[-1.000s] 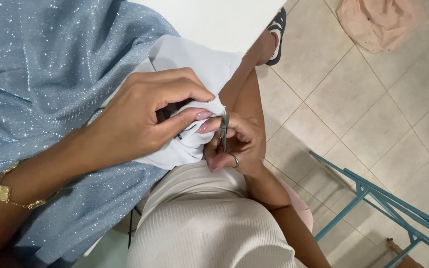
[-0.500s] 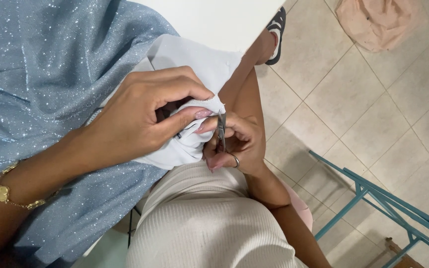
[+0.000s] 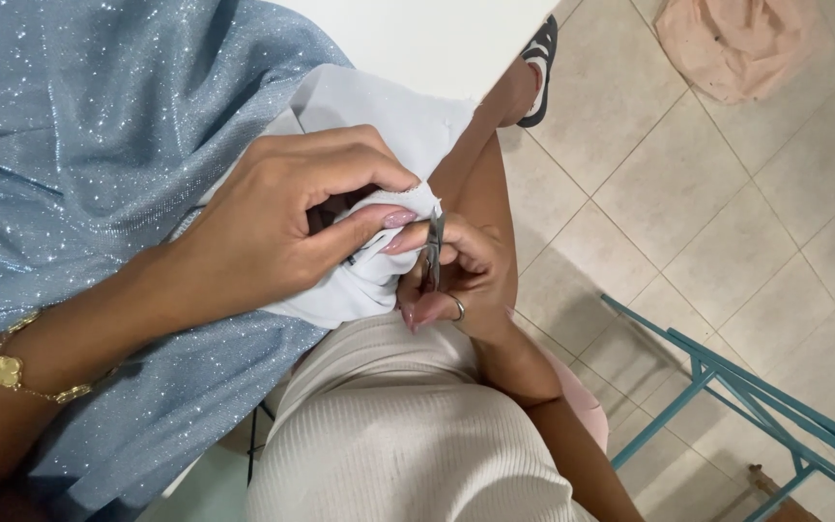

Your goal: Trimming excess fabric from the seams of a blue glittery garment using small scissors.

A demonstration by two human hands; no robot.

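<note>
A bunched fold of pale white lining cloth point(image 3: 379, 280) was pinched by the left hand point(image 3: 282, 227), with the thumb and forefinger pressed together on its upper edge and the remaining fingers curled over the bundle. The fold was held up over the lap, just above a ribbed cream garment point(image 3: 398, 435) worn on the legs. The lining was seen to run back under a wide sheet of sparkling light-blue fabric point(image 3: 79, 145), which was spread across the left of the view and draped down past the wrist. A thin gold chain bracelet with a clover-shaped charm point(image 3: 12, 372) was worn on that wrist.

The right hand point(image 3: 456, 275) was closed around a small pair of metal snips point(image 3: 434, 244), the blades of which were held upright and laid against the pinched edge of the cloth, touching it just beside the left thumbnail. Whether the blades were parted or closed could not be told. A plain silver ring point(image 3: 457, 306) was worn on one finger of that hand.

A white tabletop point(image 3: 437, 39) was seen beyond the fabric. Beige square floor tiles point(image 3: 688, 193) lay to the right, where a black sandal point(image 3: 538, 58) was worn on a foot, a crumpled pink cloth point(image 3: 727, 43) lay near the upper corner, and a teal metal frame point(image 3: 727, 387) stood at the lower right.
</note>
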